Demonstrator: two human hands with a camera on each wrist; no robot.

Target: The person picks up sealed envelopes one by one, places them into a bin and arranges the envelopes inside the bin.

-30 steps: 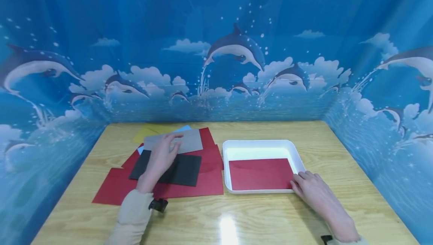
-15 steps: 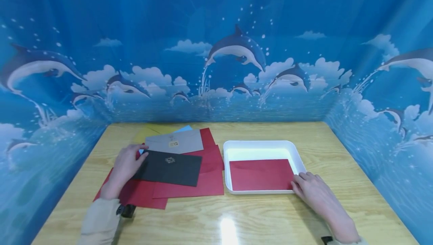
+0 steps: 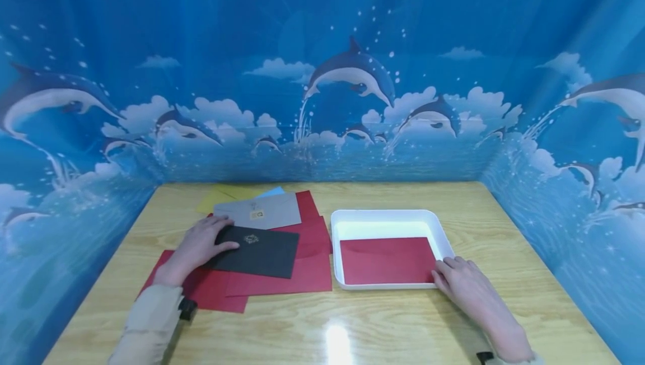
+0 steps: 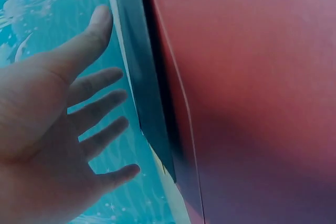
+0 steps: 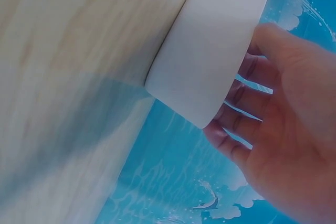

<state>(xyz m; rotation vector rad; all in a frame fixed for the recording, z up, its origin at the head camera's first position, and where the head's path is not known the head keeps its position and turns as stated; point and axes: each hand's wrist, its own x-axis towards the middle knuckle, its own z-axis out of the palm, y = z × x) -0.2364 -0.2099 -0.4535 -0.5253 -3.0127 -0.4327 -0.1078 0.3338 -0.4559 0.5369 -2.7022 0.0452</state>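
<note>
A black envelope (image 3: 264,253) with a small gold emblem lies flat on several red envelopes (image 3: 307,284) at the left. My left hand (image 3: 194,248) is over its left end, thumb and fingers spread. The left wrist view shows that hand (image 4: 42,114) with straight fingers and nothing gripped; whether its fingertips touch the envelope I cannot tell. At the right stands a white tray (image 3: 388,216) holding a red envelope (image 3: 385,264). My right hand (image 3: 468,286) grips the tray's near right corner, its fingers bent at the rim in the right wrist view.
Behind the black envelope lies a grey envelope (image 3: 282,208) with a stamp-like mark. A yellow envelope (image 3: 237,190) and the corner of a light blue one (image 3: 274,191) show beneath it. A dolphin-print curtain (image 3: 322,130) encloses the back and sides of the wooden table (image 3: 282,334).
My left hand has moved left from above the grey envelope, then slightly right over the black envelope's left end. One red envelope beneath has shifted right and nearer. My right hand stays at the tray.
</note>
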